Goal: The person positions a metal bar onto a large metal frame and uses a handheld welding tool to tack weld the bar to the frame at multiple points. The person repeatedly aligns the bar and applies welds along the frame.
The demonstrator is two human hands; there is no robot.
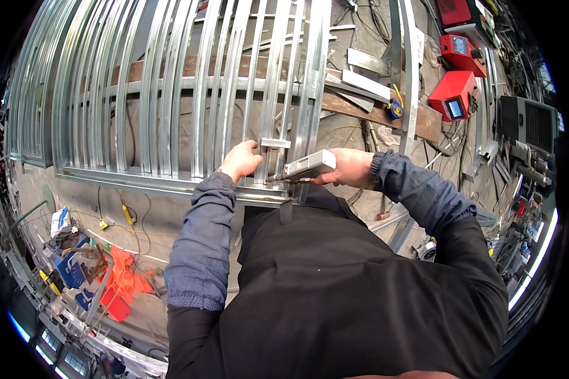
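Observation:
A galvanized metal frame (171,179) of many parallel bars lies in front of me. My left hand (240,160) rests on its near edge, its thumb and fingers apart and holding nothing. My right hand (346,168) grips a short grey rectangular metal tube (311,164), held tilted over the frame's near right corner. A thin dark and red part shows beneath the tube; I cannot make out whether it is a separate tool. Just right of my left fingers, a short metal piece (275,143) sits across the bars.
Red machines with small screens (454,96) stand at the right. A blue tape measure (394,110) and loose metal offcuts (367,84) lie on a rusty brown plank (427,123). Cables cross the floor. Orange cloth (125,273) and blue items lie at lower left.

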